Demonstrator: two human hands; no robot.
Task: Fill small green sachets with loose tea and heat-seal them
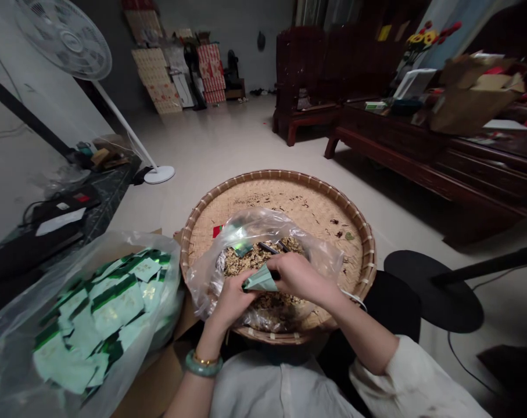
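Over an open clear plastic bag [328, 249], my two hands hold a small pale green packet [263, 280] between them. My left hand [233, 296] pinches its left end, and my right hand [296, 277] has its fingers closed at the right end. Below them, the bag holds loose dried bits [241, 264], yellowish and dark, perhaps tea or herbs. Another shiny green packet [242, 249] lies on the bits, beside dark stick-like handles [267, 248] of something I cannot make out. The bag rests in a round woven bamboo tray [289, 186] scattered with dark bits.
At the left a large plastic bag [167, 249] is full of green packets [115, 307]. A white standing fan [158, 174] is beyond it. A black round stand base [433, 290] is right of the tray, and a dark wooden table [376, 139] stands further back.
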